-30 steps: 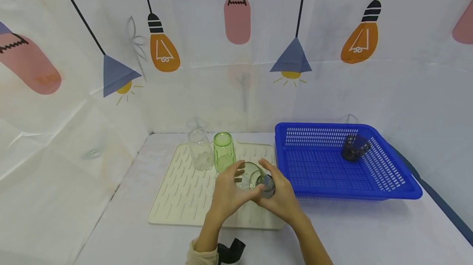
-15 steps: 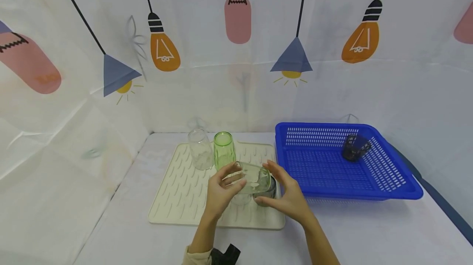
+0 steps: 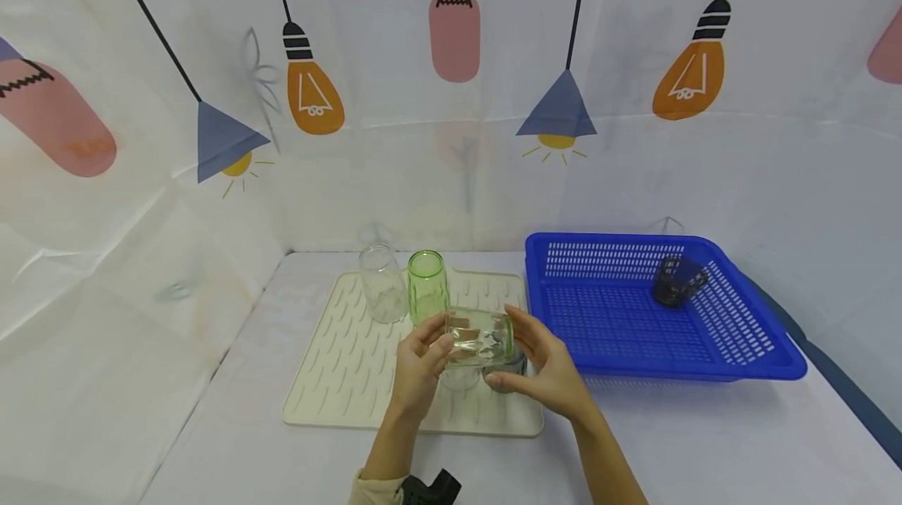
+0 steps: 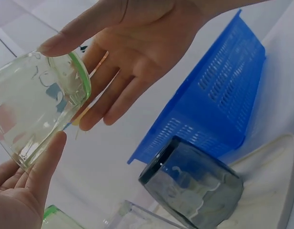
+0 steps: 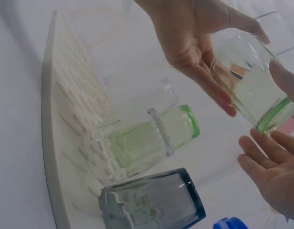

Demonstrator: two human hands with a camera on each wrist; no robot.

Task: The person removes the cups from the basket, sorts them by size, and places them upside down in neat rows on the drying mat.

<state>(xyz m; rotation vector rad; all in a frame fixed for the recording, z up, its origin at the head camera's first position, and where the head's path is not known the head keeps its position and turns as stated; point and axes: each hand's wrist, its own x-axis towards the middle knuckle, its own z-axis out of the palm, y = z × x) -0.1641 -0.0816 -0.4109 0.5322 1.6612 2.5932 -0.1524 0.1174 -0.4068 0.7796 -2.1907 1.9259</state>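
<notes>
A clear drinking glass with a greenish thick end (image 3: 481, 337) lies sideways in the air above the drying mat (image 3: 352, 380). My left hand (image 3: 416, 372) grips its left end, thumb on the near side and fingers on the far side. At the green end, my right hand (image 3: 553, 376) keeps thumb and fingers spread; a fingertip appears to touch the glass. In the left wrist view the right fingers (image 4: 99, 107) look fairly straight. Below stand a dark grey glass (image 4: 199, 186) and another clear glass (image 3: 460, 380), partly hidden by the held glass.
A green glass (image 3: 427, 286) and a tall clear glass (image 3: 383, 286) stand upside down at the back of the mat. To the right, a blue plastic basket (image 3: 662, 370) contains a dark mug (image 3: 672, 286). A printed curtain (image 3: 395, 176) hangs behind the table.
The held glass has turned from tilted, its mouth toward me, to lying level sideways. My hands have moved apart, the right one shifting right, and the left has closed in on its end.
</notes>
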